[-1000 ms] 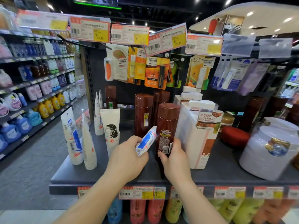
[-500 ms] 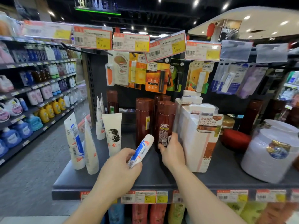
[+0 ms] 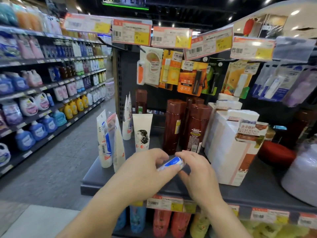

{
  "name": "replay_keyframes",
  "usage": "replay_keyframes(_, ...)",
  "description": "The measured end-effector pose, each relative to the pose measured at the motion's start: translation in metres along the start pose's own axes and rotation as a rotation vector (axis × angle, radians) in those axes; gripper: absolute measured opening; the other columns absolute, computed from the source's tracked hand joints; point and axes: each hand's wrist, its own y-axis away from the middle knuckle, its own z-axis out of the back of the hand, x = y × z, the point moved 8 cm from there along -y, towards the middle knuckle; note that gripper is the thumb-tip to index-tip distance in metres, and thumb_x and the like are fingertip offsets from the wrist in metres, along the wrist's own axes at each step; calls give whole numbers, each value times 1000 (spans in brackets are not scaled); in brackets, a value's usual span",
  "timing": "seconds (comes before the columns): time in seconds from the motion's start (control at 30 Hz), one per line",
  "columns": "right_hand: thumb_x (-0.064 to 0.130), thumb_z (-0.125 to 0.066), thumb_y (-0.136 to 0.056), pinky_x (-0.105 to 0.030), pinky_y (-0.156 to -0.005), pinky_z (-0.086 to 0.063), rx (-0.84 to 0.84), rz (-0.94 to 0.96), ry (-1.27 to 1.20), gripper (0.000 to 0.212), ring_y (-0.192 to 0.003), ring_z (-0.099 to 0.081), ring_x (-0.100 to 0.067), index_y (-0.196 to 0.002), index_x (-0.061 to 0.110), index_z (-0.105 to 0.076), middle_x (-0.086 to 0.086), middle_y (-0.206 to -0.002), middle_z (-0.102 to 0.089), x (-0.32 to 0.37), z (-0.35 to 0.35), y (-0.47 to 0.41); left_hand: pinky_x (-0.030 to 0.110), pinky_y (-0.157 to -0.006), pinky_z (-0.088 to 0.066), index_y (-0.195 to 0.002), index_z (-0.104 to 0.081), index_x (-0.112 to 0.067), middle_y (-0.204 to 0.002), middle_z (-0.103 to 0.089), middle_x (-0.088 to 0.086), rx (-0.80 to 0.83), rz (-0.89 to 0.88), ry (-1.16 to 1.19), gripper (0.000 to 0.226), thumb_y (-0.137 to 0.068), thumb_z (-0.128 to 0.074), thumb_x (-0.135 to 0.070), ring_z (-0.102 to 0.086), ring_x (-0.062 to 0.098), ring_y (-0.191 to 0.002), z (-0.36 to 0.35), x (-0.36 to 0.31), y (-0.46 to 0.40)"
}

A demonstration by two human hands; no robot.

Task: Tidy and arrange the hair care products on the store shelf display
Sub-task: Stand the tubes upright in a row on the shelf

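Left hand (image 3: 145, 174) and right hand (image 3: 197, 176) meet over front of dark shelf (image 3: 96, 177), both gripping small blue-and-white tube (image 3: 172, 163). Left fingers curl round tube's lower part; right fingers (image 3: 184, 154) pinch its capped end. Tube tilted, off shelf surface. Just beyond fingers: two brown bottles (image 3: 195, 129) upright. Left of fingers: white tube with woman's head print (image 3: 142, 131), taller white tubes (image 3: 104, 140) standing. Right of fingers: white boxed set (image 3: 229, 152).
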Motion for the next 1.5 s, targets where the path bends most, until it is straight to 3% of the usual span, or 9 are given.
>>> replay_keyframes(0.13,41,-70,-81,-34,-77,-50,187,-204,-101,28,-95,-58,-9,-106,38,-57,15,-99,-67,-12,-21,6,12,-77,-47,-110,-63,-38,-98,-65,-24,-220,-126,151,61,-65,-43,-75,-57,-11,-93,41,-12,10)
replay_keyframes(0.3,47,-69,-80,-31,-83,-51,323,-323,-195,29,-93,-61,-2,-104,33,-58,19,-99,-67,-11,-40,-2,11,-65,-48,-82,-68,-34,-82,-69,-21,-567,-298,299,6,-82,-64,-38,-64,0,-76,87,-9,27)
replay_keyframes(0.4,42,-71,-81,-18,-74,-48,356,-381,-291,27,-86,-58,9,-104,37,-59,26,-91,-64,-6,-47,-4,9,-62,-47,-78,-68,-32,-78,-69,-18,-698,-320,320,15,-84,-69,-18,-64,2,-72,101,5,36)
replay_keyframes(0.67,44,-78,-74,-23,-73,-45,277,-446,-344,46,-88,-57,6,-107,40,-46,28,-92,-59,-1,-46,-4,11,-63,-47,-82,-63,-32,-82,-67,-7,-947,-231,386,24,-84,-68,-9,-60,4,-71,141,71,54)
replay_keyframes(0.83,46,-82,-67,-25,-65,-42,-255,-423,-390,40,-71,-55,-12,-77,27,-48,6,-75,-56,22,12,13,33,-78,-51,-101,-56,-35,-106,-62,-11,-692,23,376,39,-77,-75,-10,-60,14,-96,132,147,19)
replay_keyframes(0.97,29,-80,-73,-13,-67,-46,51,-267,-483,21,-76,-61,-6,-76,35,-59,13,-79,-65,84,-29,-1,31,-95,-48,-130,-45,-29,-125,-54,-14,-206,101,413,72,-70,-81,-11,-53,7,-115,91,175,-26)
replay_keyframes(1.13,44,-78,-71,-10,-86,-45,280,-369,-399,59,-101,-53,14,-117,55,-42,30,-106,-58,109,-98,-17,16,-79,-52,-121,-51,-23,-109,-69,-4,141,-91,488,63,-71,-80,3,-65,8,-101,67,180,-57)
replay_keyframes(1.27,34,-80,-69,-3,-72,-42,250,-468,-277,49,-88,-55,20,-101,52,-48,35,-90,-62,111,-116,-18,35,-87,-54,-105,-64,-21,-102,-72,-3,290,-248,330,41,-70,-82,-11,-68,13,-95,63,195,-78)
replay_keyframes(1.5,41,-73,-69,-30,-79,-53,103,-654,-175,38,-85,-64,2,-103,38,-56,18,-92,-69,114,-134,-19,38,-88,-54,-110,-56,-26,-97,-72,-11,238,-255,376,53,-66,-83,-14,-68,4,-90,62,214,-130)
